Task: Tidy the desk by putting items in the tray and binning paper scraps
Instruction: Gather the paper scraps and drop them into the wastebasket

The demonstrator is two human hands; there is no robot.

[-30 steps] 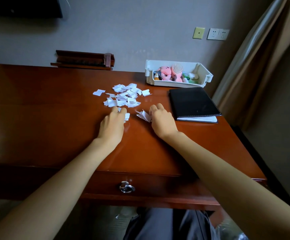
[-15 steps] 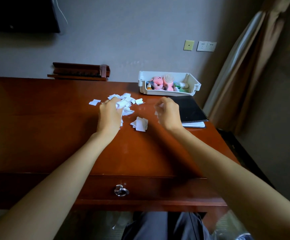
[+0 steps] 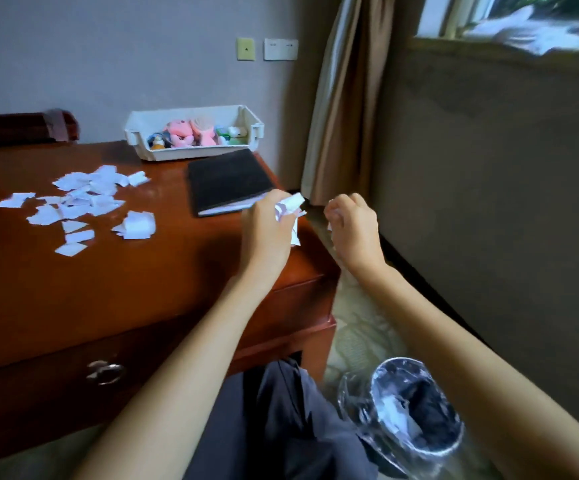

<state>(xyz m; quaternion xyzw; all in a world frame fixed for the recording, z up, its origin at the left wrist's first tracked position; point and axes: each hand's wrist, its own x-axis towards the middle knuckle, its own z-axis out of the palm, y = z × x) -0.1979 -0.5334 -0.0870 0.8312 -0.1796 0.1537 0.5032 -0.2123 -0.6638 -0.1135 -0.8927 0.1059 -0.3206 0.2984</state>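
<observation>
Over the right edge of the worktop (image 3: 142,289), my left hand (image 3: 267,233) is curled round a bunch of paper scraps (image 3: 287,206), with white corners poking out above and below my fingers (image 3: 276,197). My right hand (image 3: 354,230) hangs just past that edge, over the floor (image 3: 357,327), folded in on a smaller pinch of paper. Only slivers of white show at its far side. Near me on the right stands the bin (image 3: 433,403), lined with clear plastic and with white paper inside.

I judge these bits to be thin, torn and nearly weightless. They won't strain a grip, but they will flutter off or slip between fingers if I loosen up. They are best bunched tight in the palm and let go low over the rim.

Flat, ragged white pieces make up the loose pile (image 3: 84,202) on the left of the worktop. It would come up easiest swept together, then pinched at the edges.

At the far side sits the tray (image 3: 184,154), holding toys (image 3: 191,133), with a black notebook (image 3: 229,178) just in front.
</observation>
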